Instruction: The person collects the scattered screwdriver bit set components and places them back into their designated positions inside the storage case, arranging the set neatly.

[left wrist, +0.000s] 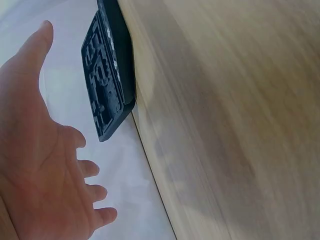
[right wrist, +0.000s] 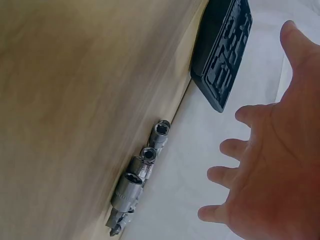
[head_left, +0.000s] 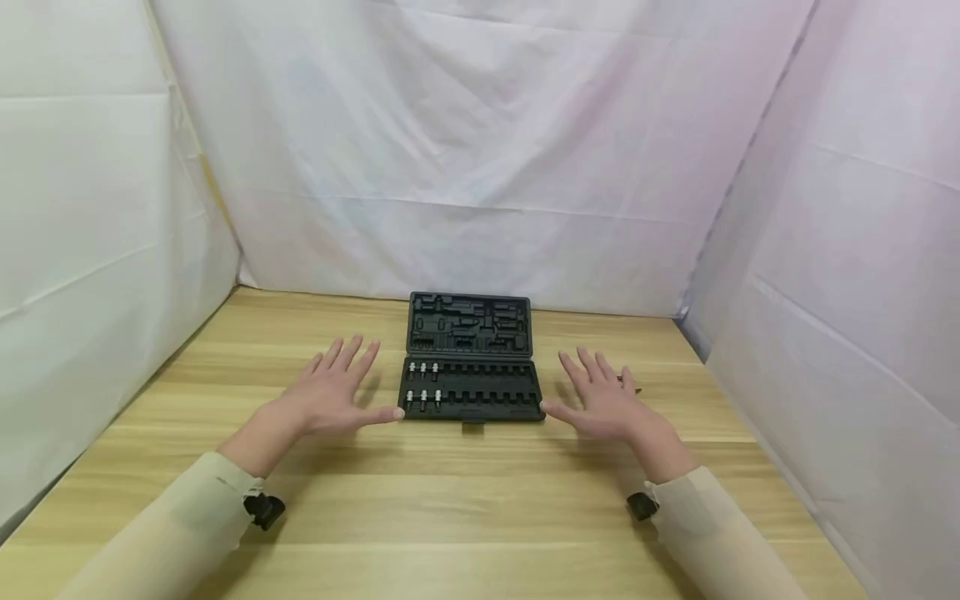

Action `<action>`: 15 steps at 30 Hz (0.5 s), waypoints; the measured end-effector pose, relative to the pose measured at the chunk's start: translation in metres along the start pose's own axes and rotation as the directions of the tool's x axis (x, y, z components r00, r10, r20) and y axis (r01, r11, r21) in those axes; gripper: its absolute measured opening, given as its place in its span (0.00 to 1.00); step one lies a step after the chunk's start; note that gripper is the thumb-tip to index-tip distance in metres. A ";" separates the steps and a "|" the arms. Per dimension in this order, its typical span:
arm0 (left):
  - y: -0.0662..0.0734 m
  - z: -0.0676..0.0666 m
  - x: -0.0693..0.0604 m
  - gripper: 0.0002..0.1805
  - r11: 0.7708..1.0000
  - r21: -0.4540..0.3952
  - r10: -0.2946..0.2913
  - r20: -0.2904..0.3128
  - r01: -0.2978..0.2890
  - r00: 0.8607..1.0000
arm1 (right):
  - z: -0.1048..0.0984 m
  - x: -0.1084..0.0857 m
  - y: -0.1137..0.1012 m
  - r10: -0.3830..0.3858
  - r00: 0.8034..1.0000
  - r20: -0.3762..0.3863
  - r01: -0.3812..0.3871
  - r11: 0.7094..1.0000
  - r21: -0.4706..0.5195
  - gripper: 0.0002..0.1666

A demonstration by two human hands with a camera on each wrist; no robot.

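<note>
A black tool case [head_left: 491, 408] lies unfolded on the table, its lid [head_left: 470, 325] at the back. Several silver bits [head_left: 423, 397] stand in two rows at the left of its lower half. My left hand [head_left: 327, 398], fingers spread, hovers left of the case, the thumb near its front left corner. At the right, my right hand [head_left: 600, 404] is spread too, its thumb by the front right corner. Both palms show empty in the wrist views. Beneath the right hand, several metal sockets [right wrist: 127, 192] lie on the table, mostly hidden in the head view.
The wooden table [head_left: 450, 517] extends to white cloth walls [head_left: 465, 167] at the back and both sides. A black band [head_left: 264, 510] is at the left wrist, another [head_left: 642, 505] at the right, below beige sleeves.
</note>
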State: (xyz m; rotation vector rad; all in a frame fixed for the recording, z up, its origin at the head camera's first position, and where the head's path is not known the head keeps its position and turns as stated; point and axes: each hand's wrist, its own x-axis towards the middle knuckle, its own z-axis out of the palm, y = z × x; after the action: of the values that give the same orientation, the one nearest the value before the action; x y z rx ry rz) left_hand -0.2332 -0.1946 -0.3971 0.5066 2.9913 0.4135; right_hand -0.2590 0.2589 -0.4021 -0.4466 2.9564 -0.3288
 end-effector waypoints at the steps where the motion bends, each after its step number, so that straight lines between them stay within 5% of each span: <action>1: 0.000 0.000 0.000 0.69 1.000 -0.006 0.002 -0.006 -0.002 1.000 | 0.001 0.001 0.000 0.001 1.000 -0.012 -0.001 1.000 0.004 0.61; 9: -0.012 -0.006 0.010 0.55 0.980 -0.197 0.028 -0.075 -0.042 0.997 | 0.001 0.005 0.003 -0.016 0.983 -0.184 0.049 0.983 0.174 0.48; 15: -0.021 -0.007 0.023 0.49 0.946 -0.306 0.145 0.093 -0.111 0.985 | -0.005 0.002 0.006 -0.006 0.981 -0.192 0.059 0.961 0.270 0.42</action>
State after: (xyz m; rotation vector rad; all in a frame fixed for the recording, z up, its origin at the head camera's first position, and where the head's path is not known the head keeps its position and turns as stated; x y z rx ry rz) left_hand -0.2627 -0.2077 -0.3964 0.6695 2.7245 0.8046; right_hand -0.2630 0.2650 -0.3984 -0.4508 3.0183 -0.8163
